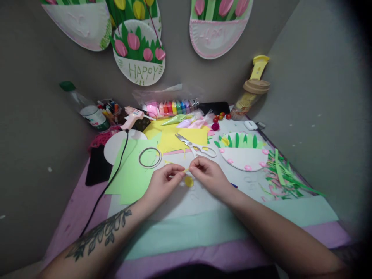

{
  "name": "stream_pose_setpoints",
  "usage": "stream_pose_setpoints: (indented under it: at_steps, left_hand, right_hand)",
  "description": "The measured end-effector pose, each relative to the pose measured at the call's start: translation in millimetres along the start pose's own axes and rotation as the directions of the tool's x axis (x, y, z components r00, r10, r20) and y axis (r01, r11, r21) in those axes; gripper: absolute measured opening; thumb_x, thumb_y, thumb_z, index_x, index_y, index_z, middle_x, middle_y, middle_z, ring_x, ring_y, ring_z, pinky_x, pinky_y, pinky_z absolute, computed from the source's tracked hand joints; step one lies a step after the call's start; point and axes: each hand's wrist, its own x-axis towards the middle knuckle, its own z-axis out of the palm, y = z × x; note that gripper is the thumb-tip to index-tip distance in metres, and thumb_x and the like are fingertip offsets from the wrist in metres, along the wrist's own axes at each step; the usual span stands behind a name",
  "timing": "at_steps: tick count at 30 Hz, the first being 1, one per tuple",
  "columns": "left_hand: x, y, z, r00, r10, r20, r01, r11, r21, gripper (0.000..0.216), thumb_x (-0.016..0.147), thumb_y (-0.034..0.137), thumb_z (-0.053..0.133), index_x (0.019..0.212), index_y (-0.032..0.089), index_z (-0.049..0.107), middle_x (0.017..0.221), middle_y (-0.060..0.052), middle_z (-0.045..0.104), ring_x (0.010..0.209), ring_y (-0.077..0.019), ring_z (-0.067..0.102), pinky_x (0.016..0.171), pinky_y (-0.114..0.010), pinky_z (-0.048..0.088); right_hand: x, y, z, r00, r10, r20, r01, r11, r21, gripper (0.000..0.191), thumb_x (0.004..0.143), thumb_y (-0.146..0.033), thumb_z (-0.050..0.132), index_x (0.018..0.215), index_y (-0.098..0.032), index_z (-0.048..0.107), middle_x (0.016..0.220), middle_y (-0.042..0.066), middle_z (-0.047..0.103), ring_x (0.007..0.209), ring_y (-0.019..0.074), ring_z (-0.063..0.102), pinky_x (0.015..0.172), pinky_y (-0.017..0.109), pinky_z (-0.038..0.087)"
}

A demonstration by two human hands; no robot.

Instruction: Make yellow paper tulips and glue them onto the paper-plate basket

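Note:
My left hand (164, 179) and my right hand (207, 174) meet over the middle of the table, fingers pinched together on a small yellow paper piece (186, 170) held between them. A round yellow paper cutout (188, 181) lies just below the fingertips on the white sheet (203, 199). White-handled scissors (196, 147) lie just beyond my hands on yellow paper (186, 137). A half paper plate with green grass and pink flowers (244, 155) sits to the right of my right hand.
Light green paper (130, 174) with a tape ring (150, 157) lies left. A pink glue gun (132, 117) with black cord, a bottle (87, 110), a marker cup and a paint set (171, 107) stand at the back. Paper scraps (280, 174) pile up at right.

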Motion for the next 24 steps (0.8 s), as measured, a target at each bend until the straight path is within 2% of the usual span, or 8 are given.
stream_pose_setpoints:
  at_steps: [3,7,9,11,13,16,19,24]
  left_hand:
    - [0,1,-2,0.999,0.041,0.024,-0.044,0.990,0.134,0.017,0.080,0.031,0.058,0.078,0.015,0.064,0.079,-0.003,0.066,0.072,-0.0131,0.058,0.063,-0.022,0.043]
    - [2,-2,-3,0.998,0.043,0.047,-0.051,0.980,0.191,0.016,0.081,0.028,0.053,0.077,0.016,0.061,0.073,0.000,0.061,0.068,-0.0118,0.054,0.061,-0.021,0.041]
    - [4,-5,-2,0.999,0.033,0.043,-0.041,0.980,0.195,0.016,0.081,0.029,0.052,0.078,0.016,0.061,0.074,0.000,0.061,0.068,-0.0118,0.053,0.062,-0.021,0.041]
    - [5,-8,-2,1.000,0.010,0.024,-0.014,0.982,0.186,0.017,0.082,0.030,0.051,0.078,0.016,0.060,0.073,0.000,0.060,0.067,-0.0118,0.052,0.062,-0.022,0.041]
    - [6,-10,-1,1.000,-0.011,-0.004,0.012,0.985,0.174,0.017,0.081,0.030,0.051,0.077,0.016,0.059,0.070,0.001,0.060,0.064,-0.0118,0.052,0.061,-0.022,0.040]
    - [6,-11,0,0.999,-0.001,-0.038,0.008,0.984,0.177,0.015,0.080,0.029,0.052,0.076,0.016,0.059,0.070,0.000,0.060,0.065,-0.0123,0.053,0.062,-0.022,0.041]
    - [5,-9,2,0.999,0.023,-0.043,-0.014,0.979,0.204,0.015,0.080,0.028,0.053,0.076,0.016,0.061,0.073,-0.001,0.063,0.067,-0.0130,0.055,0.063,-0.022,0.042]
    - [1,-6,4,0.994,0.104,-0.043,-0.089,0.961,0.262,0.018,0.082,0.030,0.053,0.076,0.017,0.063,0.074,-0.001,0.065,0.069,-0.0136,0.058,0.062,-0.022,0.044]
  right_hand:
    - [1,2,-1,0.999,0.025,0.032,-0.025,1.000,0.011,0.011,0.082,-0.023,0.053,0.071,-0.019,0.054,0.071,-0.001,0.056,0.068,0.0126,0.053,0.060,0.024,0.041]
    - [1,5,-1,0.996,0.007,0.084,-0.005,1.000,-0.030,0.013,0.085,-0.022,0.050,0.073,-0.019,0.055,0.070,-0.001,0.058,0.068,0.0134,0.054,0.061,0.025,0.042]
    - [0,8,-1,0.999,-0.034,0.039,0.037,0.996,-0.085,0.012,0.085,-0.019,0.048,0.079,-0.019,0.058,0.076,0.001,0.061,0.072,0.0147,0.057,0.065,0.027,0.045]
    - [-2,10,1,0.986,-0.147,-0.076,0.130,0.973,-0.190,0.013,0.084,-0.017,0.049,0.091,-0.019,0.059,0.089,0.005,0.063,0.081,0.0171,0.058,0.071,0.030,0.047]
    - [-6,11,4,0.934,-0.323,-0.151,0.261,0.908,-0.327,0.016,0.084,-0.016,0.052,0.097,-0.019,0.059,0.095,0.008,0.063,0.087,0.0194,0.058,0.077,0.033,0.047]
    - [-10,11,9,0.872,-0.480,-0.101,0.384,0.797,-0.467,0.011,0.084,-0.015,0.053,0.088,-0.021,0.061,0.083,0.006,0.064,0.084,0.0196,0.059,0.077,0.033,0.047]
    - [-12,11,13,0.887,-0.457,-0.063,0.364,0.777,-0.514,0.014,0.087,-0.016,0.051,0.084,-0.021,0.063,0.080,0.005,0.066,0.080,0.0188,0.059,0.074,0.032,0.047]
    - [-11,12,14,0.924,-0.379,-0.054,0.308,0.821,-0.482,0.014,0.087,-0.022,0.053,0.081,-0.022,0.065,0.077,0.004,0.067,0.079,0.0190,0.060,0.073,0.032,0.047]
